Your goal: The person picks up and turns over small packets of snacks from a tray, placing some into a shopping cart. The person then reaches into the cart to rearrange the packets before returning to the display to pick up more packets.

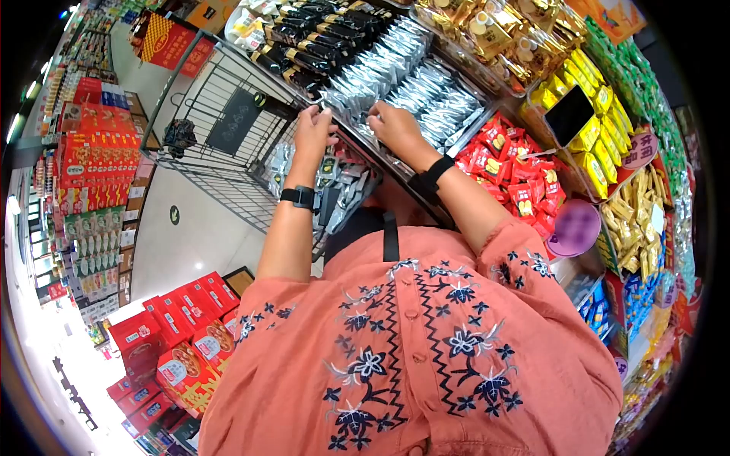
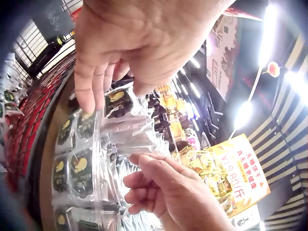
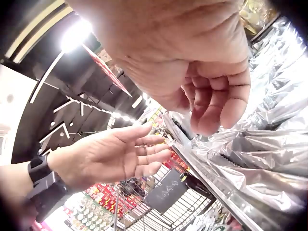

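Note:
Silver foil packets (image 1: 437, 99) with dark labels lie in rows in a clear-walled display bin, seen close up as packets (image 2: 82, 168) in the left wrist view. My left hand (image 1: 310, 137) is at the bin's near left corner, fingers extended and palm bare; the right wrist view shows this left hand (image 3: 110, 156) holding nothing. Over the bin's front edge is my right hand (image 1: 399, 131), its fingers loosely bent just above the foil packets (image 3: 250, 163). In the left wrist view the right hand (image 2: 168, 187) has nothing between its fingers.
A wire shopping cart (image 1: 209, 163) stands at the left. More silver packets (image 1: 342, 182) lie in a heap below my left hand. Black packets (image 1: 319, 53), red packets (image 1: 521, 178) and yellow packets (image 1: 601, 152) fill neighbouring bins. A phone-like black screen (image 1: 570, 115) rests on the yellow ones.

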The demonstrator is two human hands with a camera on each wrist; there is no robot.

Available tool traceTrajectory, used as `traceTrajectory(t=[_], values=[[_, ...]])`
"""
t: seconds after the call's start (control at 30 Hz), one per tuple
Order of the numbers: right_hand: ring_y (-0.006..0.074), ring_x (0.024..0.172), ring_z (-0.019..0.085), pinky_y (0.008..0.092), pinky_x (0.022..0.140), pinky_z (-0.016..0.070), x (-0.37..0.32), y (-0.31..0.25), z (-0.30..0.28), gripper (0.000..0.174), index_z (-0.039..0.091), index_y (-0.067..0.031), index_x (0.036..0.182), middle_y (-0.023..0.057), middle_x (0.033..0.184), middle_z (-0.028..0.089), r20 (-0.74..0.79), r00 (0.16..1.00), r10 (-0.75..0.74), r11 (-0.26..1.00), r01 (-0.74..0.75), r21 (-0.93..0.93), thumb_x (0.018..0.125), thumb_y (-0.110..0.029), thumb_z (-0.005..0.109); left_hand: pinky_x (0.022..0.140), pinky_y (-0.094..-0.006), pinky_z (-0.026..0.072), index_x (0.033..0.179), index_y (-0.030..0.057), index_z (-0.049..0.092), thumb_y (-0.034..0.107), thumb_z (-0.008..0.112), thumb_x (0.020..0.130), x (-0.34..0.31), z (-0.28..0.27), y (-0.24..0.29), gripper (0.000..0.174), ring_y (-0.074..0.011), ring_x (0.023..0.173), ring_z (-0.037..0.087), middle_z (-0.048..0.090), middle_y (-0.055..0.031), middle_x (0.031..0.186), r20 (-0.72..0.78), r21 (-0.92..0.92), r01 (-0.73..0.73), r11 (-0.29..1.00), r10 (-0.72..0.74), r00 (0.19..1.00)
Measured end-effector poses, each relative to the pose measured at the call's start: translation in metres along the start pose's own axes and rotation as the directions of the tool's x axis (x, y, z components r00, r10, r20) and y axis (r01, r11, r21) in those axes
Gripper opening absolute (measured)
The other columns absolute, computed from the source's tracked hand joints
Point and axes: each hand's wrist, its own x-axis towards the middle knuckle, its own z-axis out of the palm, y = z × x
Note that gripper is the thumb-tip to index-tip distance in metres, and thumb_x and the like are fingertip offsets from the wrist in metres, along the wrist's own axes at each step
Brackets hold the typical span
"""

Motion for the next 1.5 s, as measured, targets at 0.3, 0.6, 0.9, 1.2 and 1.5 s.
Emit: traceTrajectory(t=[0.3, 0.6, 0.9, 1.2, 1.5], values=[[0.0420, 0.079, 0.067, 0.0482, 0.072, 0.0522, -0.025, -0.002, -0.010, 0.024, 0.068, -0.0061, 0.095, 0.0225, 0.081, 0.068, -0.005, 0.997, 0.071, 0.997, -0.071, -0.025, 0.090, -0.026, 0.056, 0.060, -0.0291, 0.0567, 0.140, -0.0040, 0.042, 0.036, 0.067, 0.092, 0.010, 0.022, 0.005, 0.067, -0.0176, 0.083, 0.066, 0.063, -0.0137, 0.112, -0.018, 0.051, 0.061, 0.997, -0.060, 0.998], [0.0441, 0.079, 0.066, 0.0532, 0.072, 0.0501, -0.052, -0.003, -0.028, 0.021, 0.068, -0.0058, 0.093, 0.0229, 0.082, 0.069, -0.014, 0.994, 0.110, 0.994, -0.110, -0.003, 0.090, -0.022, 0.055, 0.064, -0.0308, 0.0560, 0.139, -0.0035, 0.045, 0.034, 0.064, 0.094, 0.017, 0.015, 0.012, 0.061, -0.0183, 0.089, 0.065, 0.062, -0.0112, 0.119, 0.042, 0.086, 0.137, 0.987, -0.141, 0.989], [0.0435, 0.081, 0.065, 0.0499, 0.072, 0.0503, -0.070, -0.002, -0.044, 0.022, 0.067, -0.0043, 0.097, 0.0233, 0.083, 0.068, -0.051, 0.972, 0.232, 0.973, -0.230, 0.026, 0.089, -0.022, 0.057, 0.058, -0.0285, 0.0557, 0.126, -0.0031, 0.054, 0.035, 0.064, 0.091, 0.021, 0.005, 0.019, 0.053, -0.0164, 0.083, 0.067, 0.065, -0.0099, 0.104, 0.111, 0.161, 0.139, 0.977, -0.158, 0.981], [0.0430, 0.080, 0.066, 0.0470, 0.072, 0.0511, -0.085, -0.014, -0.033, 0.023, 0.068, -0.0038, 0.099, 0.0235, 0.084, 0.068, -0.031, 0.943, 0.330, 0.944, -0.329, 0.036, 0.090, -0.022, 0.056, 0.056, -0.0274, 0.0545, 0.145, -0.0052, 0.034, 0.044, 0.066, 0.092, 0.015, -0.006, 0.017, 0.079, -0.0169, 0.076, 0.068, 0.063, -0.0129, 0.102, 0.113, 0.140, 0.016, 0.990, -0.032, 0.993], [0.0384, 0.078, 0.067, 0.0436, 0.071, 0.0515, -0.081, -0.021, -0.013, 0.026, 0.068, -0.0015, 0.098, 0.0225, 0.082, 0.068, 0.010, 0.929, 0.371, 0.927, -0.370, 0.065, 0.091, -0.024, 0.055, 0.053, -0.0282, 0.0507, 0.140, -0.0028, 0.040, 0.035, 0.065, 0.094, 0.029, -0.020, -0.013, 0.064, -0.0158, 0.070, 0.065, 0.066, -0.0103, 0.091, 0.163, 0.013, -0.020, 1.000, 0.018, 0.987]])
